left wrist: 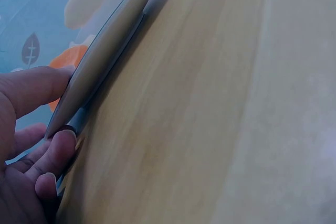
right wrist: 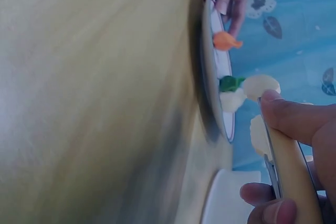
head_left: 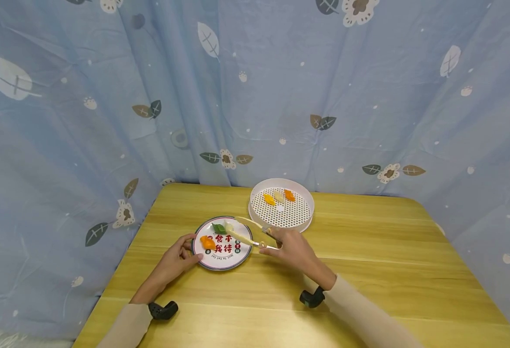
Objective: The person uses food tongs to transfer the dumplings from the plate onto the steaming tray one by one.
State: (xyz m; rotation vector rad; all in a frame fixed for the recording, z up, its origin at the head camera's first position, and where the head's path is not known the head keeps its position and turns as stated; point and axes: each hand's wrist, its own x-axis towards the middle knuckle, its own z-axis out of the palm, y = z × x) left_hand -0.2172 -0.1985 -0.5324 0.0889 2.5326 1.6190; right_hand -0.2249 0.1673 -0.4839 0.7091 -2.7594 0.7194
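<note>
At the near left rim of a round plate (head_left: 221,263) with red characters, my left hand (head_left: 177,259) pinches the edge, thumb above and fingers around the underside. An orange dumpling-shaped piece (head_left: 208,242), a green one (head_left: 219,228) and a white one (head_left: 228,225) lie on that plate. My right hand (head_left: 296,249) holds pale yellow tongs (head_left: 242,238) near their hinge end. Their arms stand spread over the plate's right side, the lower tip right at the white piece. In the right wrist view, thumb and fingers wrap the tongs' handle (right wrist: 289,166).
Behind and right of the plate stands a round white steamer basket (head_left: 296,212) with a holed base. It holds a yellow piece (head_left: 269,199), a cream one (head_left: 279,196) and an orange one (head_left: 289,195). A blue patterned curtain (head_left: 272,87) hangs along the wooden table's (head_left: 368,270) back edge.
</note>
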